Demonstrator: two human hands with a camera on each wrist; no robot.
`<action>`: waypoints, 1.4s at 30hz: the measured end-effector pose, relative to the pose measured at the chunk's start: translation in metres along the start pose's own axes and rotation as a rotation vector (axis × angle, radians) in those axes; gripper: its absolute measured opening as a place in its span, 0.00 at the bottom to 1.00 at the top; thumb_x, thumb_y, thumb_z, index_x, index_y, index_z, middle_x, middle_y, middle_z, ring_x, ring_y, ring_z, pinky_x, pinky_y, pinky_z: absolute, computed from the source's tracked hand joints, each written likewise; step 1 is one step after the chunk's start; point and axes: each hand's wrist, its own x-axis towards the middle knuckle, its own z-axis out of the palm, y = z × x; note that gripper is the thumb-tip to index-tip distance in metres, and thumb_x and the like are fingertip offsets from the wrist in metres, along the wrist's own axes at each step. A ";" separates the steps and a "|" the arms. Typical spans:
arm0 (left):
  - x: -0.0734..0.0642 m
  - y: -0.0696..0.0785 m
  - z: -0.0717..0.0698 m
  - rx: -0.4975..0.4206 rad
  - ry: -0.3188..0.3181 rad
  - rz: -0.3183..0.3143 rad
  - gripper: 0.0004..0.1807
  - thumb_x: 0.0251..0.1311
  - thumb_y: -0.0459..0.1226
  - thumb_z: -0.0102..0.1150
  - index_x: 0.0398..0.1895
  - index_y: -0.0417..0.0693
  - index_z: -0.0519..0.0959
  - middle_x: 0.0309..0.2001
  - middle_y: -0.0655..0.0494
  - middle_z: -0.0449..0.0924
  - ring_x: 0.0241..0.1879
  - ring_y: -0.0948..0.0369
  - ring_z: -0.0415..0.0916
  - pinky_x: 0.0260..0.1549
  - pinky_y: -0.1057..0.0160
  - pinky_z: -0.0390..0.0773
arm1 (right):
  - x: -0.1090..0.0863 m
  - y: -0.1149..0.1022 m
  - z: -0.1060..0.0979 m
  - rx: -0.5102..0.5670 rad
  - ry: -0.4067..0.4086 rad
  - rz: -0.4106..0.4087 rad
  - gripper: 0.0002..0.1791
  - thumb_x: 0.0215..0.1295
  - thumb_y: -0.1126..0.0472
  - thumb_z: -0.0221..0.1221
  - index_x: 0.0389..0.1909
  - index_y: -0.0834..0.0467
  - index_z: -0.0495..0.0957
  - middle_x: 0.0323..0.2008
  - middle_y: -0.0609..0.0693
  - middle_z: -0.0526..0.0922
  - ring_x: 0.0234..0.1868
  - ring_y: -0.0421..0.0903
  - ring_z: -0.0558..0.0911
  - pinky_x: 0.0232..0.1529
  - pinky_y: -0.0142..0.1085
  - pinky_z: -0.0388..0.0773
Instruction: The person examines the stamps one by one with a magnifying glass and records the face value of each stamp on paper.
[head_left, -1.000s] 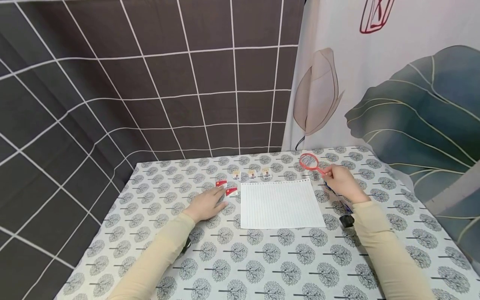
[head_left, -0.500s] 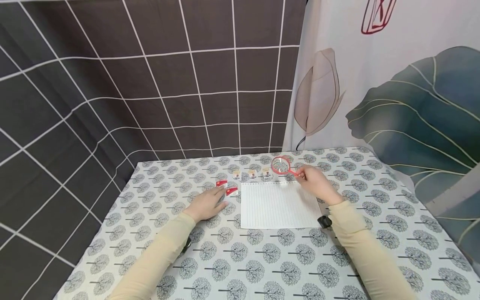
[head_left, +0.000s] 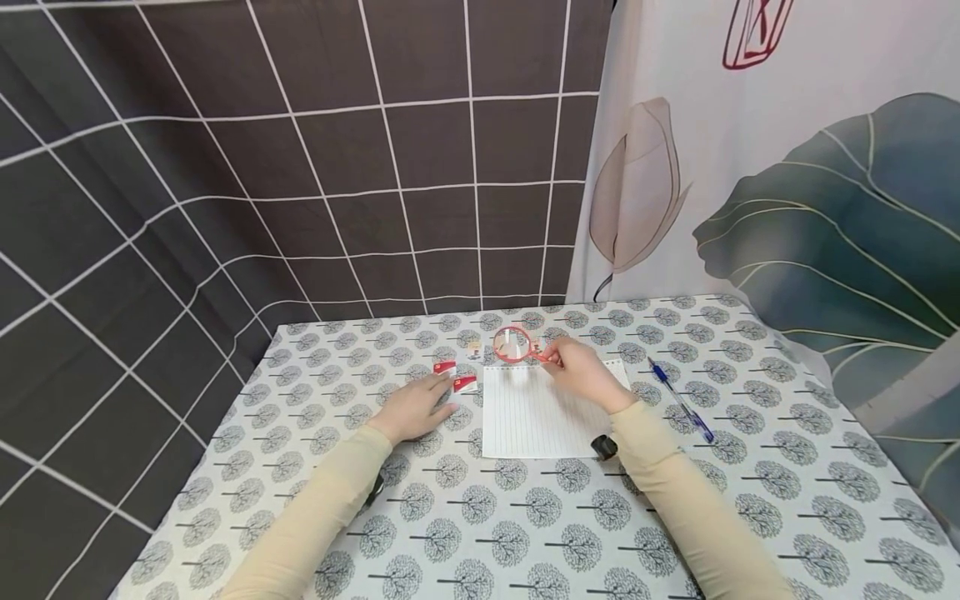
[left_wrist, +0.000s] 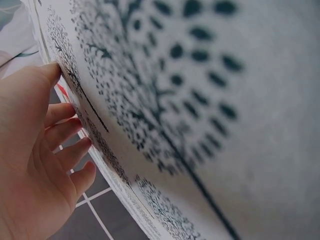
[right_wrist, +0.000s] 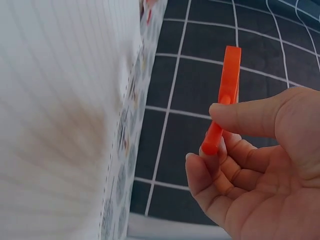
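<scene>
My right hand (head_left: 588, 377) pinches the handle of a red magnifying glass (head_left: 512, 344) between thumb and fingers. In the right wrist view its orange-red frame (right_wrist: 230, 75) appears edge-on. The lens overlaps the middle of a row of small picture cards; the left card (head_left: 475, 351) shows beside it, and the right one lies partly behind the handle. My left hand (head_left: 412, 410) rests on the table with fingers relaxed, fingertips at two small red-and-white cards, a farther one (head_left: 444, 367) and a nearer one (head_left: 465, 383). Nothing shows in its grasp in the left wrist view.
A lined sheet of paper (head_left: 525, 425) lies under my right hand and forearm. To its right is a blue pen (head_left: 681, 400). The tree-patterned tablecloth (head_left: 480, 533) runs back to a dark grid curtain (head_left: 420, 217) and a pale leaf-print curtain (head_left: 675, 242).
My right hand has carried the magnifying glass leftward, from right of the paper to over the picture cards. The pen has come into fuller view. My left hand has stayed put.
</scene>
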 end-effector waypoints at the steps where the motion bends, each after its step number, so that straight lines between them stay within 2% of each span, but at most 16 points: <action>1: 0.000 0.000 0.000 0.002 -0.001 -0.001 0.35 0.74 0.56 0.47 0.74 0.42 0.66 0.73 0.43 0.65 0.71 0.44 0.64 0.71 0.46 0.63 | 0.001 -0.003 0.003 0.002 -0.004 -0.004 0.06 0.66 0.70 0.60 0.42 0.68 0.79 0.35 0.55 0.80 0.34 0.48 0.78 0.38 0.40 0.81; 7: 0.000 0.003 -0.001 -0.024 0.001 -0.012 0.35 0.74 0.55 0.49 0.74 0.41 0.66 0.73 0.43 0.66 0.71 0.44 0.64 0.71 0.45 0.63 | 0.005 -0.016 0.019 0.022 -0.037 -0.008 0.07 0.66 0.70 0.60 0.43 0.68 0.79 0.37 0.55 0.80 0.35 0.47 0.79 0.39 0.39 0.82; 14: 0.000 0.004 0.001 0.002 -0.002 -0.039 0.35 0.74 0.56 0.48 0.74 0.43 0.66 0.73 0.45 0.65 0.72 0.45 0.63 0.71 0.46 0.63 | 0.009 -0.032 0.043 0.056 -0.101 0.010 0.06 0.67 0.69 0.61 0.43 0.64 0.79 0.36 0.52 0.80 0.36 0.46 0.78 0.40 0.38 0.81; 21: 0.001 0.002 0.005 0.004 0.006 -0.026 0.34 0.74 0.55 0.49 0.69 0.37 0.71 0.70 0.40 0.68 0.70 0.44 0.66 0.70 0.45 0.65 | 0.011 -0.039 0.062 0.045 -0.117 0.012 0.04 0.67 0.69 0.62 0.40 0.62 0.80 0.34 0.49 0.78 0.34 0.44 0.77 0.39 0.36 0.81; 26: 0.004 0.000 0.008 0.000 0.035 -0.029 0.34 0.73 0.56 0.50 0.70 0.40 0.70 0.69 0.41 0.70 0.68 0.45 0.68 0.69 0.46 0.66 | 0.011 -0.040 0.068 0.039 -0.123 -0.005 0.04 0.65 0.71 0.61 0.39 0.63 0.79 0.33 0.50 0.77 0.34 0.44 0.76 0.38 0.37 0.81; 33: 0.003 0.001 0.005 -0.027 0.036 -0.021 0.34 0.73 0.55 0.52 0.72 0.41 0.68 0.70 0.42 0.69 0.69 0.45 0.66 0.70 0.47 0.64 | 0.010 -0.039 0.073 0.029 -0.134 -0.008 0.03 0.65 0.72 0.61 0.38 0.63 0.79 0.32 0.48 0.77 0.33 0.43 0.75 0.38 0.36 0.79; 42: 0.008 -0.005 0.012 -0.071 0.046 -0.036 0.36 0.71 0.55 0.53 0.74 0.44 0.66 0.71 0.45 0.69 0.68 0.46 0.68 0.70 0.47 0.66 | 0.009 -0.038 0.072 0.021 -0.162 -0.010 0.04 0.64 0.72 0.61 0.39 0.64 0.79 0.33 0.49 0.77 0.32 0.43 0.75 0.39 0.36 0.80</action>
